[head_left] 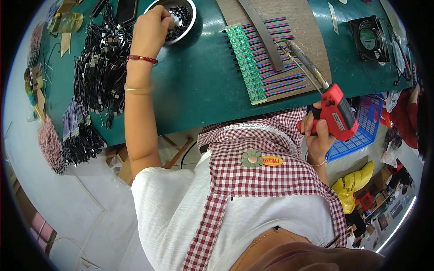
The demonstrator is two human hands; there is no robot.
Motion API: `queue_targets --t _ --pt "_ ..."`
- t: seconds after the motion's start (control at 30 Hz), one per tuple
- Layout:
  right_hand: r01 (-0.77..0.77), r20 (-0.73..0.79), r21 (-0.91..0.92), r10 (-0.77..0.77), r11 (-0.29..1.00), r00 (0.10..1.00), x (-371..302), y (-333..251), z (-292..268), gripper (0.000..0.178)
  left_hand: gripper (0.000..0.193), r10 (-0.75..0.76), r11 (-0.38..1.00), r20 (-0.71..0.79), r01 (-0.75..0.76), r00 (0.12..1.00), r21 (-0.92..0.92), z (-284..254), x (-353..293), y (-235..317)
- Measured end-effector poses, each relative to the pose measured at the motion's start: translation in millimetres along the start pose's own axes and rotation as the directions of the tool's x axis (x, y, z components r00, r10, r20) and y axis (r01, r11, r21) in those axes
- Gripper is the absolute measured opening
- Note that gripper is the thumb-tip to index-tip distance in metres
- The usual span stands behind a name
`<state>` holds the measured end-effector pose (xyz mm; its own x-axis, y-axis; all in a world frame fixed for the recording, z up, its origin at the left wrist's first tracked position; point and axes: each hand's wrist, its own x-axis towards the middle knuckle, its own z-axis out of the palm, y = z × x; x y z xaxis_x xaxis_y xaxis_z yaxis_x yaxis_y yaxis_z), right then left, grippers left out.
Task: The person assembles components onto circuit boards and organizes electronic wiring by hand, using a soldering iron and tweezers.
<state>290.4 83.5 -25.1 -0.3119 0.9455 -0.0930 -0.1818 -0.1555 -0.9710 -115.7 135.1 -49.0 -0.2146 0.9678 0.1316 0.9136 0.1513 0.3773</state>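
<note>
My left hand (156, 22) reaches over the rim of a round metal bowl (193, 23) holding many small black parts (179, 19). Its fingers are curled together and their tips are hidden, so whatever they pinch does not show. In my right hand (319, 135) is a red soldering gun (337, 110), its long metal tip pointing up and left over the wires. A row of small green circuit boards (246, 63) lies on a brown board (316, 49). Multicoloured wires (285, 83) run right from the boards, and a grey metal bar (264, 36) lies across them.
A heap of black cables (101, 63) covers the green table (199, 90) on the left, with more bundles (83, 140) hanging off its edge. At the right stands a black fan (368, 39). A blue plastic basket (361, 131) is below the table's right side.
</note>
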Motion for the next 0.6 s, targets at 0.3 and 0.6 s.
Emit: queue_targets --t 0.3,0.6 --pt "0.022 0.014 0.010 -0.022 1.000 1.000 14 -6 19 0.040 0.012 0.072 0.997 -0.191 -0.072 0.979 0.004 -1 -12 0" --pt "-0.072 -0.016 -0.056 0.071 0.996 0.997 19 -13 47 0.039 0.010 0.055 0.861 0.075 -0.009 0.996 -0.509 -15 -70 101"
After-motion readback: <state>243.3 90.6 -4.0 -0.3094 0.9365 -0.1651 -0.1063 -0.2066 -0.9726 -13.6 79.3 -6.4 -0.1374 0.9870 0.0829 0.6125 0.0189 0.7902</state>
